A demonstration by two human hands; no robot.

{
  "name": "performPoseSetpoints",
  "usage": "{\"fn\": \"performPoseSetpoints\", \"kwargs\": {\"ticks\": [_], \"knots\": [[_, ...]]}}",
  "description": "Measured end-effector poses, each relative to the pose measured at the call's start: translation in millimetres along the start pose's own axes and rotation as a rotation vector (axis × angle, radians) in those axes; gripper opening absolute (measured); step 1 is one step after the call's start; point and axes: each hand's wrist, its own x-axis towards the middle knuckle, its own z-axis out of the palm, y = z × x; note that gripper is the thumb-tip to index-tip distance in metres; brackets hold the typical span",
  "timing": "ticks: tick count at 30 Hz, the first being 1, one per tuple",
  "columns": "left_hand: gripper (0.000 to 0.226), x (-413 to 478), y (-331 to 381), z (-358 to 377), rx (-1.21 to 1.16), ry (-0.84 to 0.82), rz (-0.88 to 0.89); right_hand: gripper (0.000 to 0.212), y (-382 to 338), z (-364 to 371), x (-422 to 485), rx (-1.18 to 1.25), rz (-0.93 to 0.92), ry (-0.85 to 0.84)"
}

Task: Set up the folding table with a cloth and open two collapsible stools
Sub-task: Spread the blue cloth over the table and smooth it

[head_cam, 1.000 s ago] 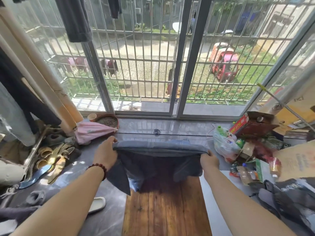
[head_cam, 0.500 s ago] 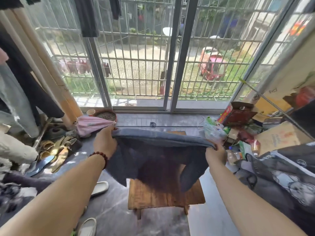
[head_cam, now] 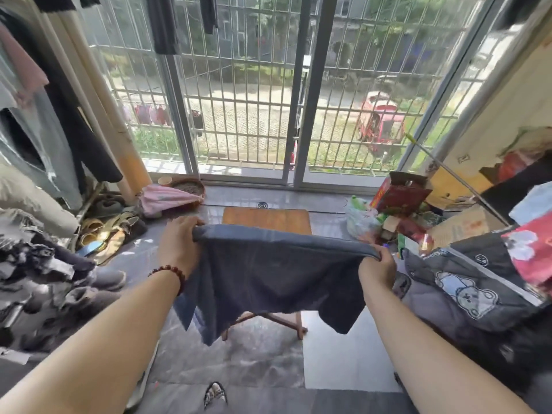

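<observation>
A dark blue-grey cloth (head_cam: 268,273) hangs stretched between my two hands in front of me. My left hand (head_cam: 176,243) grips its upper left corner, and my right hand (head_cam: 377,268) pinches the upper right corner. Behind and below the cloth stands a small wooden folding table (head_cam: 265,219); only the far part of its top and its crossed legs (head_cam: 268,319) show, the rest is hidden by the cloth. No stools are visible.
A barred sliding window (head_cam: 298,100) closes the far side. Shoes (head_cam: 110,231) and a pink umbrella (head_cam: 167,198) lie at left, clothes hang above. Bags, boxes (head_cam: 403,195) and a printed quilt (head_cam: 466,291) crowd the right. Grey tiled floor (head_cam: 268,369) lies in front.
The view has pulled back and up from the table, so its far edge and legs now show. The cloth has been lifted off the tabletop and hangs higher between my hands.
</observation>
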Motion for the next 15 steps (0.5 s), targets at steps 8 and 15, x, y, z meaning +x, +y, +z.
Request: {"fn": "performPoseSetpoints", "kwargs": {"ticks": [8,15], "knots": [[0.036,-92.0,11.7,-7.8,-0.044,0.004,-0.078,0.038,39.2,-78.6,-39.3,0.018,-0.01,-0.042],[0.038,-122.8,22.3,-21.1,-0.02,0.021,-0.081,0.036,48.3,-102.5,-55.3,0.0,-0.015,-0.044]]}}
